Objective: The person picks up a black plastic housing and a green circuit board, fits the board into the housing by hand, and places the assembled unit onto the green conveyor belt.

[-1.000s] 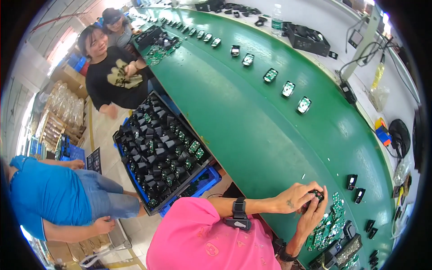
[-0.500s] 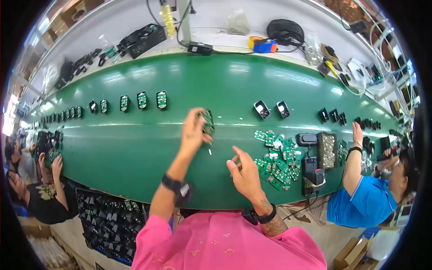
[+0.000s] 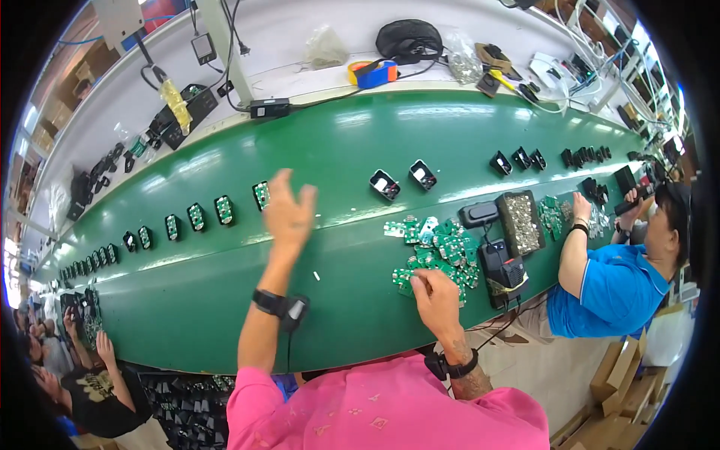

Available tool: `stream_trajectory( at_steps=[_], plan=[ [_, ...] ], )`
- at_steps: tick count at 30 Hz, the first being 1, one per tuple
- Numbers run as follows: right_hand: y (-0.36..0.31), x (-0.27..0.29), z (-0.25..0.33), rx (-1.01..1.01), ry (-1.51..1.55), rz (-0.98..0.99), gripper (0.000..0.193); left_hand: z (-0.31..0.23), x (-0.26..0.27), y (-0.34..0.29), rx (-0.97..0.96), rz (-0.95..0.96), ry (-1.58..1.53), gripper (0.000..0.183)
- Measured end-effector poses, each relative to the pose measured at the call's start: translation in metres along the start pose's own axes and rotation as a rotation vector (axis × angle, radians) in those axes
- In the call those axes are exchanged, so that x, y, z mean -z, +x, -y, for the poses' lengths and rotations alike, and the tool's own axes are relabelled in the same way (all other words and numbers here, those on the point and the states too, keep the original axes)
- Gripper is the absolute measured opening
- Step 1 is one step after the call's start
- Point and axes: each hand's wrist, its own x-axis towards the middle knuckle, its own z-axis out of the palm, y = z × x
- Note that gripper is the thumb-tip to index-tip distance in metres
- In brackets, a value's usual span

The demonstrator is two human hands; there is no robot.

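My left hand (image 3: 289,214) is over the middle of the bench with thumb and fingers spread, holding nothing. Just beside its fingers stands a black housing with a green circuit board in it (image 3: 261,195), at the right end of a row of similar filled housings (image 3: 224,210). My right hand (image 3: 437,304) has its fingertips pinched on a green circuit board (image 3: 403,280) at the near left edge of a loose pile of boards (image 3: 452,249). Beyond the pile, two black housings without green boards on top (image 3: 385,184) lie tilted.
Right of the pile are a box of small metal parts (image 3: 520,223) and black charger-like devices (image 3: 502,270). A small white piece (image 3: 316,276) lies on the green bench (image 3: 337,315). Co-workers sit at both sides; a blue-sleeved one (image 3: 600,281) is to the right.
The filled housing left my left hand and now stands at the row's end. My right hand moved from open bench to the board pile and closed on a board. The view turned right.
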Motion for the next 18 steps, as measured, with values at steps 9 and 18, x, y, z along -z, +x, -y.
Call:
stream_trajectory(
  at_steps=[9,18],
  plan=[
    [0.076,-0.014,0.006,0.143,-0.602,0.112,0.043,-0.073,-0.117,-0.013,0.037,0.355,0.138,0.094],
    [0.073,-0.007,-0.025,0.185,-0.192,-0.109,0.015,-0.046,-0.016,-0.065,0.371,0.623,-0.862,0.045]
  ],
)
